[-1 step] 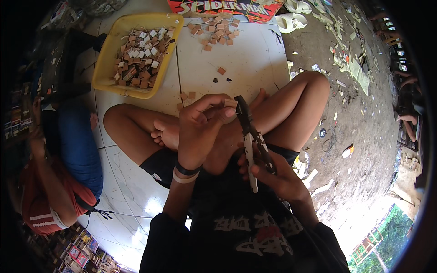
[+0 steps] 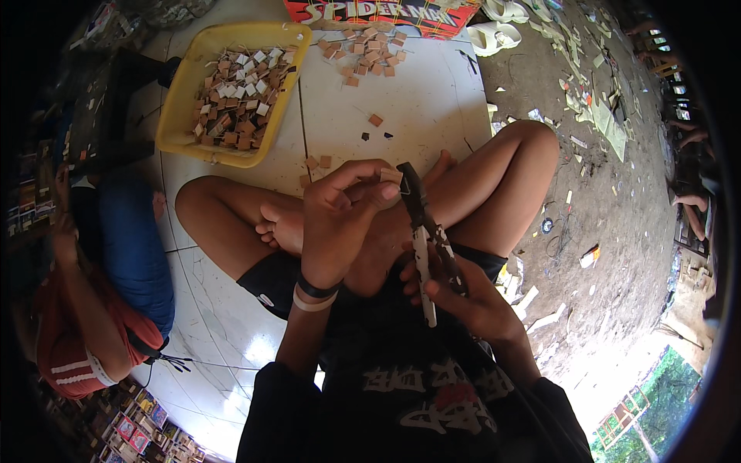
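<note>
My left hand (image 2: pixel 336 216) is closed, pinching a small brown square piece (image 2: pixel 391 176) between thumb and fingertips. A thin bit of wire seems to stick out of the piece toward the jaws of the pliers (image 2: pixel 414 189). My right hand (image 2: pixel 463 297) is wrapped round the handles of these pliers, whose white and dark coating is worn and patchy. The jaws point away from me, right beside the piece; whether they grip the wire I cannot tell. Below both hands are my crossed legs.
A yellow plastic basin (image 2: pixel 174 127) holds many brown and white square pieces. More brown pieces (image 2: pixel 370 52) lie heaped on the white tiled floor (image 2: pixel 224 309). White clogs (image 2: pixel 494 37) and paper scraps lie on the bare ground at right. Another person (image 2: pixel 100 309) sits at left.
</note>
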Tool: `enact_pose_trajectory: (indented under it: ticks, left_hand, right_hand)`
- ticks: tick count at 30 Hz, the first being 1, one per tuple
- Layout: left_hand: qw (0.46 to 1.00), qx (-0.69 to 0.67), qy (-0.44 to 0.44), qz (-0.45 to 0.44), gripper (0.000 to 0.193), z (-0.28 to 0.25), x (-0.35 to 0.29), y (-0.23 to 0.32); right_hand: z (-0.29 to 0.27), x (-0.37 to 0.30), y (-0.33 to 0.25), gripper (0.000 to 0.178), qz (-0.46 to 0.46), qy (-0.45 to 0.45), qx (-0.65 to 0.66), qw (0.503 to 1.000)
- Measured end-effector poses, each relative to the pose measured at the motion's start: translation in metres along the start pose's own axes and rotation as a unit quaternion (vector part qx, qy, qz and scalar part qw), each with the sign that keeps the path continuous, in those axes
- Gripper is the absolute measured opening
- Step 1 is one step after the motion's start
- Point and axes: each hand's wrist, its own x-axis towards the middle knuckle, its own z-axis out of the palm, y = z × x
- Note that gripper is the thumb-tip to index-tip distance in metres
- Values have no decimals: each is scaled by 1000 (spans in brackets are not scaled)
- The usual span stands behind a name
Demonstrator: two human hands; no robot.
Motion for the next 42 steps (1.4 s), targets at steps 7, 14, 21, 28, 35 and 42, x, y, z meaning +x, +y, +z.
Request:
enact_pose_trajectory:
  ticks: [7, 14, 21, 28, 35, 42]
  left_hand:
    - [999, 34, 5, 38, 24, 4, -4, 5]
    - [998, 37, 14, 52, 23, 7, -7, 7]
    - [998, 26, 22, 43, 23, 7, -10, 10]
    - [998, 33, 19, 48, 22, 6, -11, 8]
    - [998, 27, 20, 54, 24, 4, -12, 6]
    - [998, 32, 17, 52, 24, 4, -11, 10]
  right_hand:
    - [0, 0, 6, 53, -16, 2, -12, 1000]
    - [0, 0, 8, 52, -28, -7, -9, 1000]
    - [1, 0, 9, 51, -33, -9, -12, 999]
    - [2, -1, 9, 50, -33, -10, -11, 999]
    - [2, -1, 7, 56, -23, -14, -8, 1000]
    - [3, 1, 6, 63, -35, -17, -13, 999]
